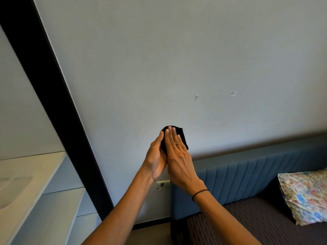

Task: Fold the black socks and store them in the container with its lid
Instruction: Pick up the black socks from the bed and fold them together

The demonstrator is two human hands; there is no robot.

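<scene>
A folded black sock (pixel 182 137) is pressed flat between my two palms, held up in the air in front of the grey wall. My left hand (pixel 156 156) lies under it, palm up, fingers straight. My right hand (pixel 177 152) lies flat on top, fingers together and extended; a thin black band circles that wrist. Only the sock's top edge and right side show past my fingers. No container or lid is in view.
A blue padded headboard (pixel 247 175) and a bed with a dark striped cover (pixel 230 225) sit at the lower right, with a floral pillow (pixel 306 195) on it. White shelves (pixel 44 197) stand at the left beside a black post (pixel 58 106). A wall socket (pixel 162 184) is below my hands.
</scene>
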